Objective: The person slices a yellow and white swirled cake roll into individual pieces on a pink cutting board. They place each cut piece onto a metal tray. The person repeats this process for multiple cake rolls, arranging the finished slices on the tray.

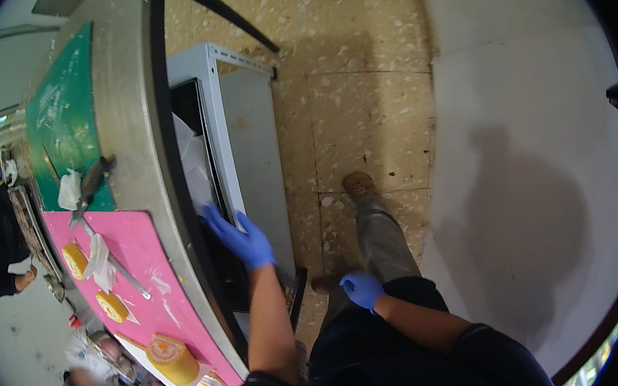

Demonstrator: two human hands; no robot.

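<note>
My left hand, in a blue glove, reaches under the metal table's front edge. Its fingers are extended with the thumb apart, and the fingertips are beside white paper sheets. Whether they touch the paper I cannot tell. These sheets lie in a black tray on a white metal shelf unit below the tabletop. My right hand, also gloved in blue, hangs in front of my body with its fingers curled in; no object shows in it.
On the steel table lie a green cutting board with a knife, and a pink board with a metal spatula and yellow cake rolls. Two people work beyond. A white wall stands at right.
</note>
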